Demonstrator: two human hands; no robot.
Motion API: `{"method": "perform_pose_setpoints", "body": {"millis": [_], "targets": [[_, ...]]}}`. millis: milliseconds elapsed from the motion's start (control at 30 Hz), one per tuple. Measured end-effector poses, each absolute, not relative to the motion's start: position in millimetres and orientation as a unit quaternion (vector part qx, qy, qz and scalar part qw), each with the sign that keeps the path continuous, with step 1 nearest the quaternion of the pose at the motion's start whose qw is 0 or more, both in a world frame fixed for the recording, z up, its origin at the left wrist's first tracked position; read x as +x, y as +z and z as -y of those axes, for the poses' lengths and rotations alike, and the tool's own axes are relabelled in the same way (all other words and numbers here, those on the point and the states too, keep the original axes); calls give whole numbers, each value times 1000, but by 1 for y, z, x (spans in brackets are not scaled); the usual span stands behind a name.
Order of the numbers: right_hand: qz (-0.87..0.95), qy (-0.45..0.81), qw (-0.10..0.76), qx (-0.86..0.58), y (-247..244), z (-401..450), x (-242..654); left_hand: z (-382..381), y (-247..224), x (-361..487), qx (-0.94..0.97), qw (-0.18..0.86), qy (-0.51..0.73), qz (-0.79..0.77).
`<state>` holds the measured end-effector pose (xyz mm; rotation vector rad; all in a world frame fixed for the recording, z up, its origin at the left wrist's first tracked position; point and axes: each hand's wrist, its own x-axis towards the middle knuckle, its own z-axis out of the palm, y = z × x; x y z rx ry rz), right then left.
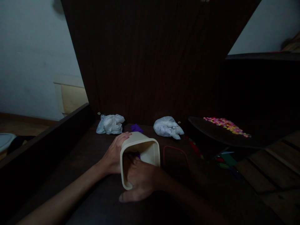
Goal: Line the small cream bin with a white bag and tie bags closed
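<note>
A cream-coloured container (pixel 153 153) lies tipped on its side, its open mouth facing me. My left hand (pixel 116 154) is wrapped round its left side. My right hand (pixel 140 176) reaches into the mouth, with the thumb outside below the rim; its fingertips are in shadow inside. Something purple shows inside near those fingers, and whether they grip it is unclear. Behind the container lies a purple piece (pixel 136 127), between a white plastic bag (pixel 111 124) on the left and another white plastic bag (pixel 168 127) on the right.
A dark panel (pixel 150 62) stands upright behind the dark surface (pixel 77 159). A raised ledge (pixel 44 134) runs along the left. On the right, pink and yellow small pieces (pixel 227 125) lie on a dark shelf. A brownish rim-shaped outline (pixel 175 147) is right of the container.
</note>
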<state>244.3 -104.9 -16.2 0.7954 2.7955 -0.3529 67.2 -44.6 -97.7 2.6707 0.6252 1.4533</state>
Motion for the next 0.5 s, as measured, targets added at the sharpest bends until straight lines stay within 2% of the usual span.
{"method": "perform_pose_setpoints", "body": {"millis": [67,233,367,500], "targets": [[-954,-119,42,270,-17,117,252,43,-97,66,860,24,471,-196],[-952,-120,-16,281,-36,147,265,40,-94,62,869,26,463,-172],[-933,-98,-1,347,-78,160,270,40,-94,61,872,31,457,-171],[-902,-37,-32,429,-112,163,271,42,-91,63,875,17,452,-170]]}}
